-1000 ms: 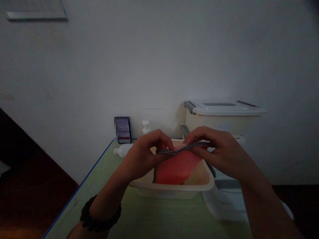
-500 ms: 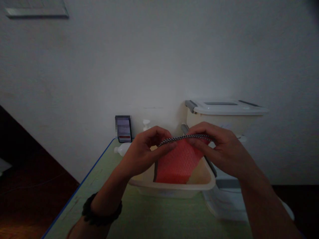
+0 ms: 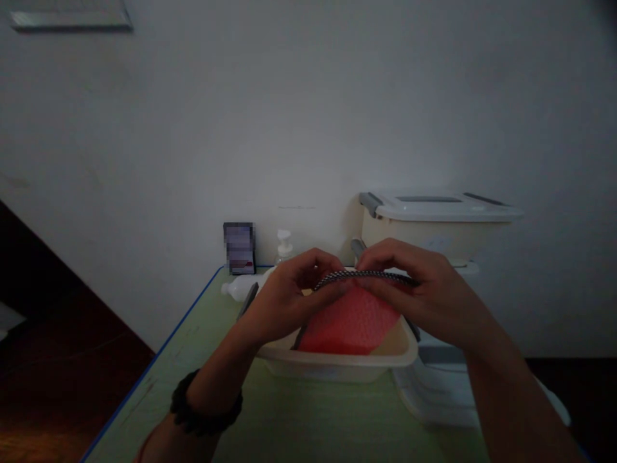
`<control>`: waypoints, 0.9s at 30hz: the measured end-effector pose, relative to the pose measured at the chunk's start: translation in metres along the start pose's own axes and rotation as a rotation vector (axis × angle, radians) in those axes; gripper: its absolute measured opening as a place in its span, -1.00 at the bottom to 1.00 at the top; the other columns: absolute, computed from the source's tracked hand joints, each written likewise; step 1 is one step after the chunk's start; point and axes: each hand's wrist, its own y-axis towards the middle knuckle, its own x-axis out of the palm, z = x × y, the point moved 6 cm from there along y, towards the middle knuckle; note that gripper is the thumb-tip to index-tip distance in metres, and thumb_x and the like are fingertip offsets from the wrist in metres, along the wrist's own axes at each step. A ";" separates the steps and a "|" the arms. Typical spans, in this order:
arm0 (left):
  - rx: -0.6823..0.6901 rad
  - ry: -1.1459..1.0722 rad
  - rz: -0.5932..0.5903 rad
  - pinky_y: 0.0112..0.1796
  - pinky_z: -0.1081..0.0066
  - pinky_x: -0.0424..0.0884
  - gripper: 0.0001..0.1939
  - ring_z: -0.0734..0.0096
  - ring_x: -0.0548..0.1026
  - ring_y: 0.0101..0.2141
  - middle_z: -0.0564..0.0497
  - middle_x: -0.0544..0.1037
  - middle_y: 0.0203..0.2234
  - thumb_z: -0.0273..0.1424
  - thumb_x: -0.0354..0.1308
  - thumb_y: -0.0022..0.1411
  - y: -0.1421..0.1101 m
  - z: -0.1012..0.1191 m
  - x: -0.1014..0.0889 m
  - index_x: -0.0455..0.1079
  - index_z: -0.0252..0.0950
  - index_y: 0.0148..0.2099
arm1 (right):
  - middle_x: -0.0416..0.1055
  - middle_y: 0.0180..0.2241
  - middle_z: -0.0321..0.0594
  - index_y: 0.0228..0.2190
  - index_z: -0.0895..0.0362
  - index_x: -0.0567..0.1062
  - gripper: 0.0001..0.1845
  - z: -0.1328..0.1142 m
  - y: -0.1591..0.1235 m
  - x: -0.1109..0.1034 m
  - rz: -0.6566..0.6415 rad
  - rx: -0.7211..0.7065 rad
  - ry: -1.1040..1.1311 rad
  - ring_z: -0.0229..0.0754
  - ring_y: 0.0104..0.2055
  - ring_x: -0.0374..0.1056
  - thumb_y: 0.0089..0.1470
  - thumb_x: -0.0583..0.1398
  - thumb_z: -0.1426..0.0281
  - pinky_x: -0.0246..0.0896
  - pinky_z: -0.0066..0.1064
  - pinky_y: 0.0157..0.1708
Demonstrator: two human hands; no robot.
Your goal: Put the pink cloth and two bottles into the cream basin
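Note:
A red textured cloth (image 3: 349, 325) with a black-and-white patterned edge hangs into a cream plastic basin (image 3: 332, 372). My left hand (image 3: 294, 292) pinches the edge between thumb and fingers on the left side. On the right side, my right hand (image 3: 414, 286) grips the same edge, its fingertips close to those of the left. Between the hands the edge bows slightly upward above the basin. The cloth's lower part rests inside the basin, and its back side is hidden.
A phone (image 3: 241, 249) leans on the wall at the back left. Near it are a white bottle (image 3: 237, 288) lying on its side and a pump bottle (image 3: 284, 244). Lidded storage boxes (image 3: 438, 209) stand at the right on the green table (image 3: 308, 418).
My left hand has shifted a little to the right, and my fingertips are closer together along the edge. The cloth has spread slightly lower in the basin.

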 end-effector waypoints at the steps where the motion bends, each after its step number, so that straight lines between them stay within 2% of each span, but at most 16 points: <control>1: -0.016 0.001 -0.020 -0.36 0.53 0.30 -0.83 0.56 0.37 -0.41 0.10 0.41 -0.43 -0.36 0.22 0.14 0.000 -0.001 0.000 0.33 -0.28 -0.22 | 0.44 -0.41 -0.28 -0.37 0.08 0.45 -0.96 0.001 0.000 -0.002 0.020 0.008 -0.014 -0.25 -0.38 0.36 0.06 0.19 0.39 0.28 -0.43 -0.38; 6: -0.103 0.068 -0.101 -0.29 0.45 0.36 -0.73 0.49 0.41 -0.38 0.08 0.44 -0.40 -0.35 0.27 0.06 0.000 -0.008 -0.002 0.32 -0.29 -0.21 | 0.44 -0.45 -0.32 -0.38 0.07 0.46 -0.95 0.008 -0.004 -0.013 0.173 0.058 -0.019 -0.27 -0.45 0.34 0.03 0.22 0.37 0.25 -0.44 -0.44; 10: -0.173 0.171 -0.178 -0.24 0.37 0.38 -0.78 0.40 0.44 -0.33 0.05 0.46 -0.38 -0.31 0.23 0.09 0.000 -0.019 0.001 0.35 -0.29 -0.24 | 0.44 -0.47 -0.34 -0.40 0.06 0.46 -0.92 0.014 -0.005 -0.018 0.259 0.101 0.018 -0.27 -0.45 0.34 0.01 0.25 0.34 0.26 -0.44 -0.44; 12: -0.179 0.164 -0.177 -0.26 0.39 0.36 -0.81 0.41 0.42 -0.35 0.06 0.45 -0.41 -0.29 0.18 0.13 0.001 -0.021 0.001 0.35 -0.30 -0.26 | 0.44 -0.47 -0.34 -0.39 0.06 0.47 -0.92 0.015 -0.005 -0.018 0.267 0.109 0.020 -0.27 -0.44 0.35 0.01 0.25 0.34 0.26 -0.44 -0.43; 18: -0.167 0.090 -0.066 -0.47 0.51 0.23 -0.77 0.52 0.30 -0.47 0.12 0.33 -0.49 -0.24 0.12 0.20 0.004 -0.019 -0.010 0.31 -0.32 -0.24 | 0.44 -0.45 -0.34 -0.37 0.05 0.46 -0.91 0.024 -0.006 -0.018 0.322 0.168 0.106 -0.26 -0.43 0.38 0.03 0.25 0.32 0.29 -0.42 -0.43; 24: -0.219 0.089 -0.182 -0.40 0.46 0.28 -0.80 0.50 0.34 -0.44 0.10 0.36 -0.48 -0.27 0.16 0.17 0.001 -0.025 -0.008 0.30 -0.31 -0.26 | 0.47 -0.39 -0.29 -0.36 0.02 0.46 -0.93 0.026 -0.009 -0.026 0.448 0.200 0.081 -0.20 -0.38 0.41 0.02 0.25 0.37 0.32 -0.36 -0.37; 27: -0.208 0.120 -0.154 -0.38 0.46 0.30 -0.84 0.50 0.36 -0.42 0.10 0.37 -0.46 -0.35 0.19 0.13 0.002 -0.024 -0.012 0.31 -0.31 -0.29 | 0.48 -0.40 -0.29 -0.37 0.02 0.46 -0.93 0.026 -0.009 -0.028 0.472 0.205 0.088 -0.20 -0.38 0.42 0.03 0.25 0.37 0.33 -0.37 -0.38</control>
